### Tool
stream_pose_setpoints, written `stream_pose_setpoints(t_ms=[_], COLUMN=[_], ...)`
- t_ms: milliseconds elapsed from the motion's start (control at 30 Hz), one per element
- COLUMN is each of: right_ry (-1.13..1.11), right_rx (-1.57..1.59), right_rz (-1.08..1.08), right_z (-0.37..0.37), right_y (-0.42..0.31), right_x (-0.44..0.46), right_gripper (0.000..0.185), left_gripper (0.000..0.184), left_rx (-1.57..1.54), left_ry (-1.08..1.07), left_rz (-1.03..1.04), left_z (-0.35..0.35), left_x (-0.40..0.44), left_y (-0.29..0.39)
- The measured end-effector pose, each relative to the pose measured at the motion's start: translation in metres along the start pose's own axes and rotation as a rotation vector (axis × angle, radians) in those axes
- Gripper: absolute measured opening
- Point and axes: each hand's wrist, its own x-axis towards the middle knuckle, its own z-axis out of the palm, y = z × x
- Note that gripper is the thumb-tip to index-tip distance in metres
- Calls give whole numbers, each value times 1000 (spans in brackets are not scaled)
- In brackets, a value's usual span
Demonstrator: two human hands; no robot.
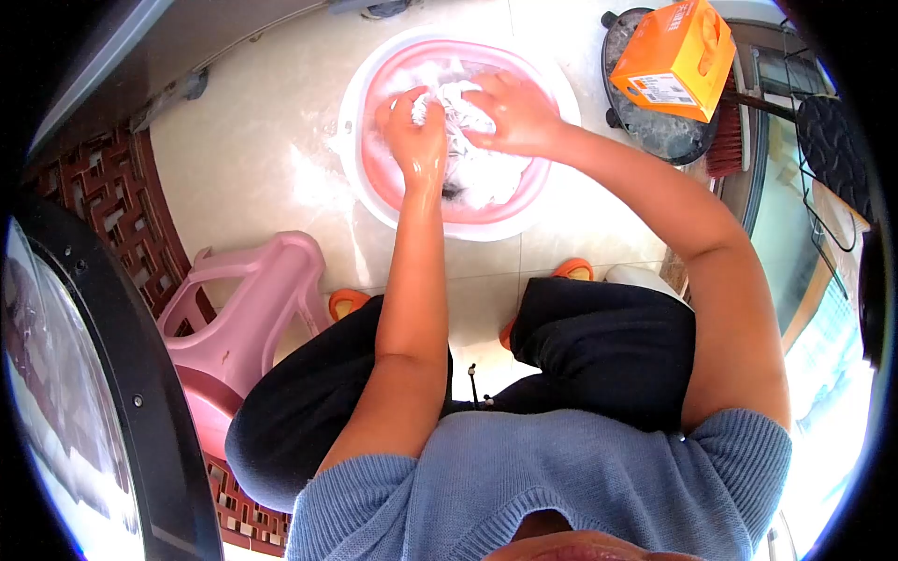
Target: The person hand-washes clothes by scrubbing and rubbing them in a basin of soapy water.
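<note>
A pink and white basin (354, 178) stands on the tiled floor at the top centre, with suds and wet white cloth (486, 178) in it. My left hand (414, 136) is wet, its fingers curled round a bunch of the cloth on the basin's left side. On the right side, my right hand (514, 114) grips another part of the same cloth between thumb and fingers. Both hands are above the basin, a short gap apart. A small dark patch shows near the cloth's lower left.
A pink plastic stool (243, 318) stands at the left, beside a black-rimmed round door (140, 402). An orange box (678, 61) rests on a dark round-cornered stand (655, 131) at the upper right, near a red-bristled brush (727, 140).
</note>
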Motion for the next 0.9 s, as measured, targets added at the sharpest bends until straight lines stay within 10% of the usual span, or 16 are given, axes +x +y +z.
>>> stream_pose_setpoints(t_ms=[200, 267, 333, 433, 700, 900], right_ry=[-754, 113, 133, -8, -184, -466], right_rx=[-10, 226, 369, 476, 181, 507], right_rz=[460, 243, 132, -172, 191, 250], right_z=[15, 43, 19, -13, -20, -64], right_y=[6, 3, -17, -65, -17, -16], right_x=[40, 31, 28, 14, 21, 22], right_gripper=[42, 34, 29, 29, 40, 59], left_gripper=[38, 39, 39, 35, 23, 17], left_rx=[400, -267, -831, -1650, -1204, -614], left_ry=[-347, 7, 110, -551, -114, -675], left_rz=[-136, -252, -603, -629, -705, -253], left_z=[13, 17, 15, 16, 8, -27], left_x=[13, 16, 20, 16, -18, 17], left_y=[-21, -25, -21, -59, 11, 47])
